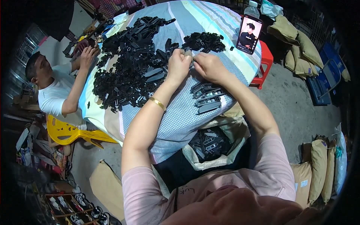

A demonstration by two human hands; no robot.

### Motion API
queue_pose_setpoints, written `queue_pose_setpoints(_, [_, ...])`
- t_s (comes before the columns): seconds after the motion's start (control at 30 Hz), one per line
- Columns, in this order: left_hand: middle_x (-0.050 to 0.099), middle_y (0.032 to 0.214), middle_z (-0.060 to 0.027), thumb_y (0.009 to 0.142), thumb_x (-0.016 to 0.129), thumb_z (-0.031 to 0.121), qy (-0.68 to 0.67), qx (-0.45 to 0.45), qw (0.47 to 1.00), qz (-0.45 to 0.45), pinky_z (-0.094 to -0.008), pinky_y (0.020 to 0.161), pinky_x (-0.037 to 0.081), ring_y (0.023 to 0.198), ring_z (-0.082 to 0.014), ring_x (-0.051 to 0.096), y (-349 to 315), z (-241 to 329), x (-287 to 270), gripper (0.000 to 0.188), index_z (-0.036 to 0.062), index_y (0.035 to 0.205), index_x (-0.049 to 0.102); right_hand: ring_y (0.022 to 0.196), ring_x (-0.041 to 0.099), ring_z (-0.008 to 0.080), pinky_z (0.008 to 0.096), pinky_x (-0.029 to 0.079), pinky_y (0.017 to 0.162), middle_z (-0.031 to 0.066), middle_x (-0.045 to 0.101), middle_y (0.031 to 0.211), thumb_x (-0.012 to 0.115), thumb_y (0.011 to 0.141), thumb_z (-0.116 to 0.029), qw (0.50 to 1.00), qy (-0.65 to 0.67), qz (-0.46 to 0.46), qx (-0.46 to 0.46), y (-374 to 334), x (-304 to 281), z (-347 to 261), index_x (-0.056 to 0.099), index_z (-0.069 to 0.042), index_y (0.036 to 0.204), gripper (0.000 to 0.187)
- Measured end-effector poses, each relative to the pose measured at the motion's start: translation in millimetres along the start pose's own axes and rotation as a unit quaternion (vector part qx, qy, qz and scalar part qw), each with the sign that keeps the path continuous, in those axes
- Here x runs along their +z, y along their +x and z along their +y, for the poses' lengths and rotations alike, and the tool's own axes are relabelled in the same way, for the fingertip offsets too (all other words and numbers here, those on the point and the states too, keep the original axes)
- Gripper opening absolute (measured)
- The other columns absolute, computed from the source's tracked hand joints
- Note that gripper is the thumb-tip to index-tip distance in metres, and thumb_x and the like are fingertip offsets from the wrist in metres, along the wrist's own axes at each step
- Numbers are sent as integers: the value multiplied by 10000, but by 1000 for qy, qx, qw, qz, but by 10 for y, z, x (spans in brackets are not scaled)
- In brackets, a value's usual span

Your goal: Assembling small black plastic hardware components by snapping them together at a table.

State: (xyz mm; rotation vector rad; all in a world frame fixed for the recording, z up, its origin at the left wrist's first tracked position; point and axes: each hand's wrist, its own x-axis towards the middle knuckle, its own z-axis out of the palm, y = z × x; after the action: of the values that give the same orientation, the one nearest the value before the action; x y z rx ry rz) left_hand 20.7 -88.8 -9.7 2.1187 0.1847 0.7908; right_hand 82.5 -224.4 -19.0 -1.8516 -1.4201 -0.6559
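My left hand (178, 67) and my right hand (210, 66) meet over the cloth-covered table, fingers pinched together. Something small and greyish shows between the fingertips; its kind is too small to make out. Just left of my left hand spreads a big heap of black plastic parts (125, 63), with longer flat pieces along its near side. Beyond my hands lies a smaller pile of little black parts (204, 41). Several assembled-looking long black pieces (208, 98) lie in a row below my right wrist.
An open woven sack (191, 159) with black pieces inside stands at the table's near edge. A phone (248, 34) leans against a clear bottle (252, 9). A red stool (265, 63) is at right, a yellow chair (62, 129) at left. Another person (56, 88) works across the left side.
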Motion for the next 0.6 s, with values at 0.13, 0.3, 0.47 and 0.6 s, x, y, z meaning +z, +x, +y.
queue_pose_setpoints(0.13, [551,614,-65,769,590,187,-79,-41,996,11,-309,516,423,541,-139,509,-31,20,35,256,-39,860,514,647,536,336,404,437,572,157,512,700,555,772,-96,998,29,-40,-43,-2,-36,36,517,13,771,116])
queue_pose_setpoints(0.3, [549,622,-119,747,592,193,14,-36,998,48,-368,590,452,593,-258,555,-48,-19,68,281,-44,871,507,677,538,343,407,445,604,168,519,729,544,776,-107,994,19,-103,-7,24,-83,-52,526,21,815,135])
queue_pose_setpoints(0.47, [589,704,-174,746,581,211,10,-70,994,78,-398,657,459,695,-317,591,-6,-67,11,294,-37,888,516,828,579,345,431,460,727,182,592,888,508,738,-110,980,21,-194,45,33,-107,-130,582,-3,939,240])
queue_pose_setpoints(0.6, [626,792,-194,765,582,325,33,-69,974,-214,-361,707,469,789,-301,617,-16,-30,-77,346,19,921,624,799,604,307,383,474,749,168,631,860,534,687,-37,990,-44,-77,114,154,-147,430,644,-27,933,270])
